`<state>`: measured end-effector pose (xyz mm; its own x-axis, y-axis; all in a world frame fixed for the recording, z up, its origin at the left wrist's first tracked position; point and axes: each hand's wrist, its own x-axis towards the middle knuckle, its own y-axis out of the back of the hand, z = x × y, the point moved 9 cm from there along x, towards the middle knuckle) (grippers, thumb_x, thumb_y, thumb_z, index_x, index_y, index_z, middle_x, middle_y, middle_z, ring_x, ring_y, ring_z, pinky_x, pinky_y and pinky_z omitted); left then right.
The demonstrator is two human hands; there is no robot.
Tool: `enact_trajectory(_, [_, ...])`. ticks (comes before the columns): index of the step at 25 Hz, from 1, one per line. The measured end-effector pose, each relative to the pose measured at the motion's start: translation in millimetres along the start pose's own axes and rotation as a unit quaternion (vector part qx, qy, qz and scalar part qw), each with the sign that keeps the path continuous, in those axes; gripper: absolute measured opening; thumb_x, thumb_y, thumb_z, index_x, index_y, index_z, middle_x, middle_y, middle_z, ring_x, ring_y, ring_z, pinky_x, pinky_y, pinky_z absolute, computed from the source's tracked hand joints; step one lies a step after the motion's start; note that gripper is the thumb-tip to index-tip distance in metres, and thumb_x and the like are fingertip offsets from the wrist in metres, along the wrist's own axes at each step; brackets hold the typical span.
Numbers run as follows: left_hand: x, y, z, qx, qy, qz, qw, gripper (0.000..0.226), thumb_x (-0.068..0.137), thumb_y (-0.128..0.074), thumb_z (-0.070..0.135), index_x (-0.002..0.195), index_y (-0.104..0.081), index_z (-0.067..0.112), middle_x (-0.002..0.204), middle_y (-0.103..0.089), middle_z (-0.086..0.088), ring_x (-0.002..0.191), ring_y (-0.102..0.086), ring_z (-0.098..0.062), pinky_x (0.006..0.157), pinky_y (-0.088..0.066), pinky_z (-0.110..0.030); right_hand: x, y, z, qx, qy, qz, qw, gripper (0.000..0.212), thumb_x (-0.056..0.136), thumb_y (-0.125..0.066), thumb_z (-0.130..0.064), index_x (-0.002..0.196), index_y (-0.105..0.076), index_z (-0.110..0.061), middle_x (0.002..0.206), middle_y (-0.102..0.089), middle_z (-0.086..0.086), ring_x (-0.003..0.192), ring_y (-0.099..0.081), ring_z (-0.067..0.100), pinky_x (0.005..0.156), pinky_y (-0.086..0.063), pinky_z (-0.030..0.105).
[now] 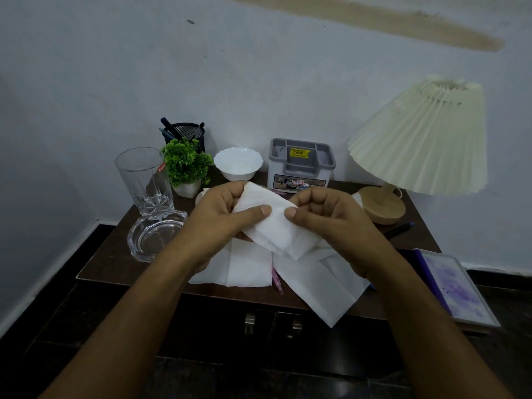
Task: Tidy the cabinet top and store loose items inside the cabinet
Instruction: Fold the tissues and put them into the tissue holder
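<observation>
While over wall-side cabinet top (pixel 110 262), left hand (pixel 218 218), right hand (pixel 331 220): grip on tissue (pixel 277 228).

- The left hand (pixel 218 217) grips one end of a folded white paper tissue (pixel 276 228), thumb flat on top, fingers curled beneath.
- The right hand (pixel 325 217) pinches the other end between thumb and curled fingers.
- The bare left forearm (pixel 138 306) and right forearm (pixel 417 306) reach forward, converging.

On the cabinet top (pixel 115 263), glass (pixel 145 180) and ashtray (pixel 155 237) left, lamp (pixel 420 139) right, bowl (pixel 238 164) at the back
</observation>
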<state>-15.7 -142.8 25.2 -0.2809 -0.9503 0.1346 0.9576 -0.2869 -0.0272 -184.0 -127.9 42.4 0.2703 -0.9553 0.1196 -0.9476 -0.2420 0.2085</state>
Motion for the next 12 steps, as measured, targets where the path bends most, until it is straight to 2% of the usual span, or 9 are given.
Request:
enact_trajectory(2, [0.3,-2.1,1.3,0.001,-0.011,-0.007,1.0,0.032,0.09,-0.071,0.007,0.122,-0.069,0.013,0.111,-0.078,-0.005,0.102,-0.075,-0.023,0.073,-0.063,-0.035,-1.1,-3.3,1.9,-0.011,-0.012,-0.009,1.0,0.016,0.097,-0.065,-0.026,0.097,-0.073,-0.012,0.094,-0.076,0.004,0.086,-0.07,0.015,0.073,-0.054,0.025])
enact_trajectory(4, [1.1,-1.1,2.5,-0.017,-0.013,0.002,1.0,0.036,0.09,-0.071,0.004,0.125,-0.066,0.012,0.113,-0.077,-0.005,0.103,-0.074,-0.023,0.073,-0.063,-0.034,-1.3,-4.0,1.3,-0.027,-0.014,-0.006,1.0,0.016,0.098,-0.064,-0.025,0.092,-0.073,-0.012,0.09,-0.075,0.004,0.082,-0.069,0.014,0.071,-0.053,0.025])
enact_trajectory(7, [1.6,1.8,0.5,-0.059,0.005,0.031,0.998,0.031,0.092,-0.069,0.014,0.123,-0.068,0.013,0.11,-0.077,-0.007,0.097,-0.075,-0.02,0.068,-0.061,-0.032,-1.2,-0.6,-1.6,-0.006,-0.006,0.013,1.0,0.012,0.096,-0.067,-0.02,0.086,-0.073,-0.014,0.087,-0.076,0.007,0.08,-0.07,0.018,0.071,-0.054,0.03])
enact_trajectory(10, [1.5,5.2,-0.4,-0.046,0.004,0.049,0.998,0.025,0.094,-0.067,0.011,0.118,-0.07,0.012,0.104,-0.079,-0.006,0.091,-0.076,-0.017,0.067,-0.061,-0.031,-0.5,-0.7,0.9,0.004,-0.018,0.019,1.0,0.029,0.099,-0.06,-0.033,0.089,-0.074,-0.009,0.083,-0.074,0.002,0.077,-0.067,0.013,0.069,-0.054,0.027])
enact_trajectory(12, [1.7,6.1,-0.6,-0.041,0.005,0.054,0.998,0.025,0.094,-0.066,0.009,0.118,-0.07,0.012,0.103,-0.079,-0.005,0.091,-0.076,-0.016,0.067,-0.061,-0.03,0.3,-1.4,5.7,-0.007,-0.035,0.021,0.999,0.033,0.102,-0.056,-0.037,0.086,-0.075,-0.015,0.08,-0.072,-0.004,0.075,-0.065,0.008,0.068,-0.051,0.024])
